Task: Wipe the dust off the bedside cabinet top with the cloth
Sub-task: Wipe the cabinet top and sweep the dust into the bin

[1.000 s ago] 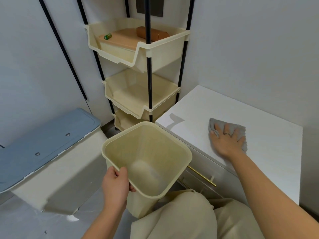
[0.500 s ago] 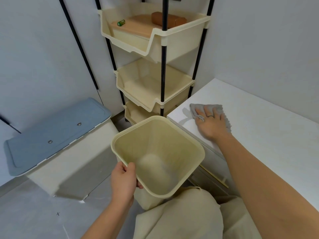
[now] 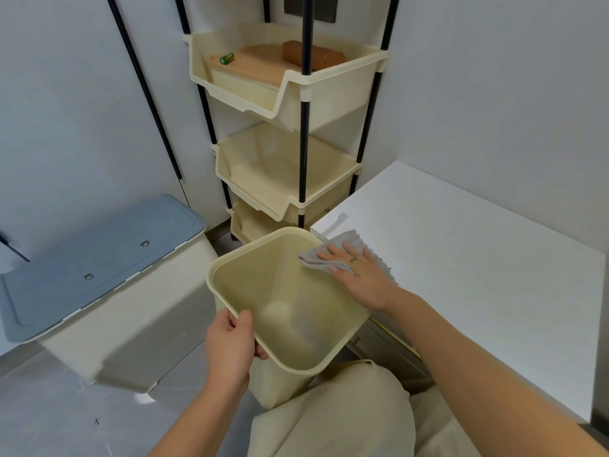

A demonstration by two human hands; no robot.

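Observation:
The white bedside cabinet top (image 3: 468, 258) fills the right side. A grey cloth (image 3: 342, 249) lies at its near-left corner, its end hanging over the edge above the bin. My right hand (image 3: 359, 275) lies flat on the cloth, fingers spread, pressing it to the surface. My left hand (image 3: 230, 344) grips the near rim of a cream plastic bin (image 3: 286, 301), held tilted against the cabinet's left edge just below the cloth. The bin looks empty inside.
A cream three-tier rack (image 3: 283, 127) on black poles stands behind the bin, its top tray holding a wooden board, a brown block and a small green battery. A cream box with a blue lid (image 3: 99, 268) sits at the left. My knee (image 3: 346, 413) is below the bin.
My right hand has slid the cloth leftward across the cabinet top to its left corner, so the cloth now overhangs the bin. The left hand keeps hold of the bin's rim.

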